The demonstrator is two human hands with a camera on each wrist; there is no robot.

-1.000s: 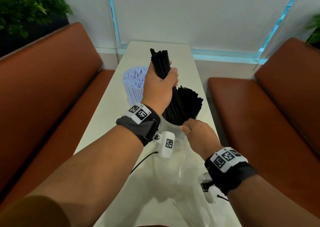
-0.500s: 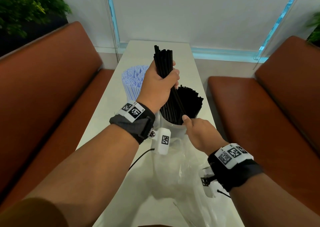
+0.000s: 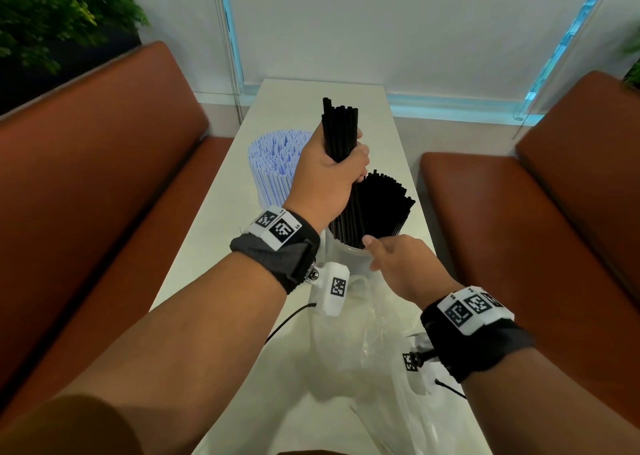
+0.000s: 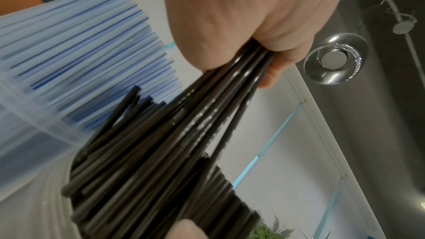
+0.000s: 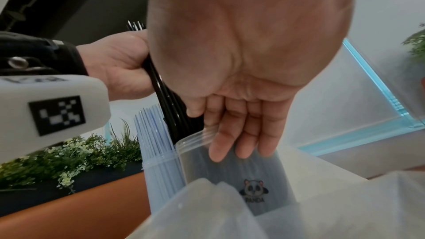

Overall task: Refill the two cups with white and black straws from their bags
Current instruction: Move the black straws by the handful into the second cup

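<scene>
- Left hand (image 3: 327,180) grips one bundle of black straws (image 3: 341,132), lower ends in one clear cup (image 5: 232,154).
- Right hand (image 3: 398,264): straight fingers on that cup.
- Second cup (image 5: 161,175) holds white straws (image 3: 275,156).

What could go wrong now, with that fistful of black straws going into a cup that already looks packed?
1. The cup is already crowded with black straws, so the bundle in the left hand may jam or splay, and some might spill onto the table.
2. The right hand only rests straight fingers against the cup's rim, so a hard push could tip it.
3. The cup of white straws stands right beside it and could get knocked.
</scene>
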